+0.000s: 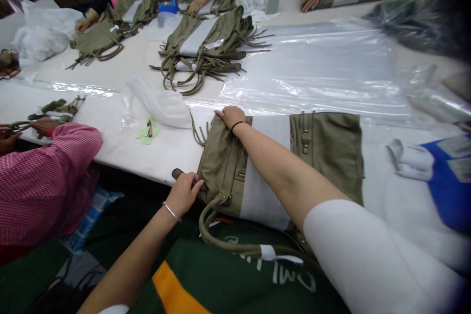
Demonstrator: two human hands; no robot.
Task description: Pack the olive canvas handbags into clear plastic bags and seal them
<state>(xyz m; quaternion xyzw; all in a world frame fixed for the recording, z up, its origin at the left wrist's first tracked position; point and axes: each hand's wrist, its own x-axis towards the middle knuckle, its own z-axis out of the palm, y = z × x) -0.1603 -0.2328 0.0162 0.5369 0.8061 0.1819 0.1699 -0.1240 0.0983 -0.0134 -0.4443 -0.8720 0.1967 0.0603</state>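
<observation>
The bag (222,154) is lying under the right hand (232,117), grip unclear, with the left hand (183,192) gripping a strap (177,173); white lettering (280,274) is showing partly.

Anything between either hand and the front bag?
Nothing visible. The right hand is on the bag at its far left corner, the left hand at its left end. The right forearm crosses above the bag.
</observation>
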